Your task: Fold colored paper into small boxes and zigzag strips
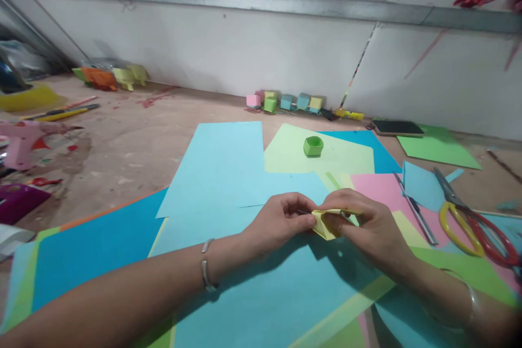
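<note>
Between my two hands is a small piece of folded yellow paper (326,230), held above light blue sheets (228,163). My left hand (281,220) pinches its left edge between thumb and fingers. On the other side, my right hand (362,223) grips the paper, its thumb at the inner side and fingers partly hidden behind. A small green folded paper box (313,147) sits beyond the hands on a pale green sheet (346,160).
Scissors (468,223) and a craft knife (416,209) lie at right. A phone (397,128) rests farther back. Small paper boxes (285,101) line the wall. At left are a pink glue gun (24,141) and yellow tape (30,98).
</note>
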Tool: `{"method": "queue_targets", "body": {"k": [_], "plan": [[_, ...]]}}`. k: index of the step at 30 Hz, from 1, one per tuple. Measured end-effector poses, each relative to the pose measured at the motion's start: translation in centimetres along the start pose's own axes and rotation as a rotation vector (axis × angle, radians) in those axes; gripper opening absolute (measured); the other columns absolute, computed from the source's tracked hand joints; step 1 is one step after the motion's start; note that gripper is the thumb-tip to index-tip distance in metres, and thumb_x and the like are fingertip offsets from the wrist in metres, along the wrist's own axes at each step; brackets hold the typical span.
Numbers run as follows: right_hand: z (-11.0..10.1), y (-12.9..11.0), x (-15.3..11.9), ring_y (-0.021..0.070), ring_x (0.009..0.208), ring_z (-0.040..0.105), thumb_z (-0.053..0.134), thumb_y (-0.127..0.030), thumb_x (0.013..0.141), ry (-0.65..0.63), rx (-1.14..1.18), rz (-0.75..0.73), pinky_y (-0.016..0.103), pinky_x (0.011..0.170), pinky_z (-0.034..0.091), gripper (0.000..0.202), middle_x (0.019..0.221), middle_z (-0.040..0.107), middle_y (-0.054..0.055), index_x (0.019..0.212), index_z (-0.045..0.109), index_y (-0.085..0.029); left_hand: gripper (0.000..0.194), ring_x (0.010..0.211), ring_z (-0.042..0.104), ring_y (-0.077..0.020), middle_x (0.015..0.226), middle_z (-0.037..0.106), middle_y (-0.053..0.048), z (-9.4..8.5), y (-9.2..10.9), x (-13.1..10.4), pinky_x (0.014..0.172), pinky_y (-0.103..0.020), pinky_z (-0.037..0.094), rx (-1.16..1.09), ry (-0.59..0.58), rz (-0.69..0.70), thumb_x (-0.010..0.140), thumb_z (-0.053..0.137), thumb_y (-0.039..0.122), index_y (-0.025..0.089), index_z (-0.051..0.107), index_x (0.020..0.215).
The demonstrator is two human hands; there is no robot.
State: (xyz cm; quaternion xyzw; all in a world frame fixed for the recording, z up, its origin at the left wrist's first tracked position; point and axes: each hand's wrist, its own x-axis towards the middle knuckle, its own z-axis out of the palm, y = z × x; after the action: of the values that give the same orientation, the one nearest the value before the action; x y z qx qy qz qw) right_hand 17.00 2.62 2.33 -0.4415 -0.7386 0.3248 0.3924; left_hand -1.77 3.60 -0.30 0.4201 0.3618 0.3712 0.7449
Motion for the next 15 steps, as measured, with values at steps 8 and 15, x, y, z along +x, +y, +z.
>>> {"method": "queue_targets", "body": {"k": [8,15], "plan": [[0.22,-0.22,-0.26,0.0179,0.077,0.067,0.065,-0.016,0.077,-0.007,-0.065,-0.055,0.029,0.064,0.056,0.021,0.085,0.070,0.003,0.091,0.075,-0.027,0.038,0.067,0.064,-0.0142,0.072,0.070,-0.004,0.00,-0.13,-0.11,0.072,-0.032,0.052,-0.051,0.038,-0.039,0.051,0.092,0.033,0.011,0.069,0.072],[0.50,-0.11,-0.71,0.0174,0.077,0.068,0.066,-0.016,0.079,0.025,-0.037,-0.021,0.029,0.068,0.056,0.015,0.087,0.072,0.002,0.091,0.066,-0.024,0.032,0.068,0.064,-0.0145,0.073,0.072,-0.006,-0.21,-0.37,0.01,0.073,-0.031,0.049,-0.036,0.032,-0.038,0.053,0.091,0.030,0.011,0.073,0.072]]}}
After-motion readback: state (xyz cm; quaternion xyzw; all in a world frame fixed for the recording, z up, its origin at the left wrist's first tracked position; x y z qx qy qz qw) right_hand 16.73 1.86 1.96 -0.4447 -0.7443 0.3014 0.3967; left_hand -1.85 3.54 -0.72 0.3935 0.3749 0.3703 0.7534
